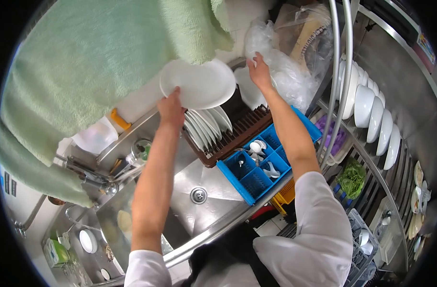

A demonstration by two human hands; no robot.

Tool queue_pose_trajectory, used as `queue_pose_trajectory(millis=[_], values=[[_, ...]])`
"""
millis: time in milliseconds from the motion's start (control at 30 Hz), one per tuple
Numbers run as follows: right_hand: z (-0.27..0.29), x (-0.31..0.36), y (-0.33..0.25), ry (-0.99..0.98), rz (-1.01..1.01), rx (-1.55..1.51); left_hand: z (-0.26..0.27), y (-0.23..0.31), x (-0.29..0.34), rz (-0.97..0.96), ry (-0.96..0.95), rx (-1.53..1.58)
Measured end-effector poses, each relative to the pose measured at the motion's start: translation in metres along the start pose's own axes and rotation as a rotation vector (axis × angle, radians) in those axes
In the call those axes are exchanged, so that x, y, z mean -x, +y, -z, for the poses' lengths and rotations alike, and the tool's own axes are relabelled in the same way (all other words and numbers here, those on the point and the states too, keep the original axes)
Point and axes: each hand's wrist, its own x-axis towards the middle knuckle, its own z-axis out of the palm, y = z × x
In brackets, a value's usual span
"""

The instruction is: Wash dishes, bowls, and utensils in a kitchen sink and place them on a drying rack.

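My left hand (172,109) grips the near left rim of a large white plate (201,83), thumb on top, raised over the brown dish rack (232,138). Several white plates (206,126) stand on edge in the rack's left part, just beyond my left hand. My right hand (259,72) is up at the far side, thumb and fingers apart, with nothing seen between them. Beside it, partly behind my right wrist, is another white plate (247,88). Crumpled clear plastic bags (290,76) lie just right of that hand.
A blue divided cutlery basket (254,179) with white spoons sits before the rack. Left of it is a steel sink (194,177). Pale green towels (84,62) hang at far left. White bowls (366,105) line a shelf at right, behind curved metal bars (334,86).
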Motion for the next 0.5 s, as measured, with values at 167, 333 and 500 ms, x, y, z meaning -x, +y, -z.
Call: queue_pose_trajectory(millis=[167, 333, 500], values=[[0.051, -0.020, 0.011, -0.105, -0.539, -0.926, -0.116, -0.020, 0.027, 0.319, -0.043, 0.123], [0.051, -0.040, -0.048, -0.099, -0.087, 0.161, -0.072, -0.001, 0.119, 0.386, -0.571, -0.197], [-0.051, -0.028, 0.024, -0.115, 0.277, 0.374, 0.123, 0.010, 0.220, 0.138, -0.553, -0.331]])
